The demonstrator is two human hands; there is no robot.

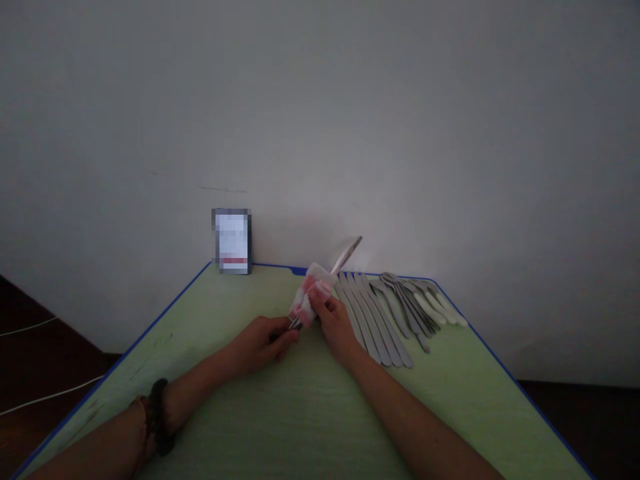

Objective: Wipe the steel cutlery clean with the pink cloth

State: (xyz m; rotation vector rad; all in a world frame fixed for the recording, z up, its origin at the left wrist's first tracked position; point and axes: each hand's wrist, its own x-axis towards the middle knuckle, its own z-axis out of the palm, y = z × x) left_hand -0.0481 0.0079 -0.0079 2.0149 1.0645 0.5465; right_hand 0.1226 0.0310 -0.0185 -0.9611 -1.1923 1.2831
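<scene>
My left hand [267, 341] pinches the near end of a metal table knife [346, 255], whose blade slants up and away toward the wall. Wrapped around the knife's middle is a pink and white cloth [306, 293], which hides that stretch of it. My right hand [334, 323] is closed on the cloth, pressing it against the knife. Just right of that hand, several similar metal knives [379, 327] lie side by side on the green table [280, 420].
Beyond the knives lie several metal forks and spoons [411, 310] and some white-handled cutlery [440, 308]. A phone with a lit, blurred screen [233, 241] leans on the wall [320, 133] at the table's back left. Blue edging [150, 327] rims the table.
</scene>
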